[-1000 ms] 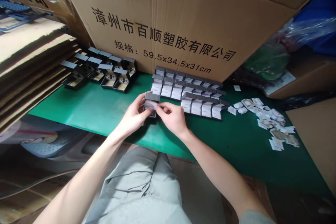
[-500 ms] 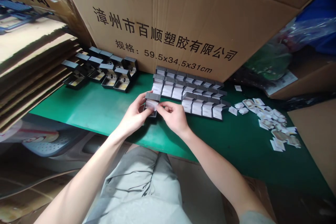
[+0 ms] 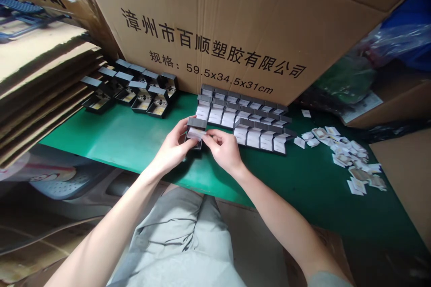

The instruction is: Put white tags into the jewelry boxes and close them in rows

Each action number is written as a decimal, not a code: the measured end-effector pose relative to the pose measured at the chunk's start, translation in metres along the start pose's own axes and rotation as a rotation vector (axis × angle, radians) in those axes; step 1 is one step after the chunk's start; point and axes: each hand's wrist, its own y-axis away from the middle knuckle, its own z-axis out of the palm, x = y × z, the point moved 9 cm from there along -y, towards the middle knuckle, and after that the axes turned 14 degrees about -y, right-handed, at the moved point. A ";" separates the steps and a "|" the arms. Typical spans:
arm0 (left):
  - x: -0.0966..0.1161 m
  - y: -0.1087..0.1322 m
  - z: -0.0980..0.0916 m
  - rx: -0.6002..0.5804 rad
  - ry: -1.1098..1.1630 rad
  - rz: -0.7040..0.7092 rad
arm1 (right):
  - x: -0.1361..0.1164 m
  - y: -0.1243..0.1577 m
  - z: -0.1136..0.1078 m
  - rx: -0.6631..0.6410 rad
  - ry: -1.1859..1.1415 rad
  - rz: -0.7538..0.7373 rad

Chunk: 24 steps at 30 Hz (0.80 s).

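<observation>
My left hand (image 3: pixel 177 141) is closed around the left side of a small black hinged box (image 3: pixel 197 123), whose lid stands up. Between the fingers of my right hand (image 3: pixel 224 145) is the edge of a white insert pad (image 3: pixel 195 133), tilted in the mouth of that box. Behind and right of my hands stand rows of open black boxes (image 3: pixel 260 136) with white pads in them. To the left are several open black boxes (image 3: pixel 157 106) without white pads, yellowish inside. Loose white pads (image 3: pixel 350 150) lie in a scattered pile at the right.
A large cardboard carton (image 3: pixel 215 22) stands along the back of the green table (image 3: pixel 134 139). Stacked cardboard sheets (image 3: pixel 43 85) rise at the left edge. Plastic bags (image 3: pixel 350 76) and another carton (image 3: pixel 404 175) border the right side.
The white pad in my right fingers has tilted, now showing more edge-on over the box. Both hands stay in nearly the same place.
</observation>
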 end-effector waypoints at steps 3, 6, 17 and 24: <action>0.000 0.000 0.001 -0.008 -0.002 0.001 | -0.001 0.000 0.000 0.000 0.010 0.000; 0.000 0.000 0.002 -0.021 -0.006 0.009 | -0.002 0.001 0.000 0.012 0.047 0.003; 0.000 0.000 0.002 -0.014 -0.036 0.004 | -0.010 0.003 -0.006 0.094 0.128 -0.036; -0.002 -0.002 0.000 0.006 -0.049 0.013 | -0.001 0.000 -0.001 0.040 0.008 0.066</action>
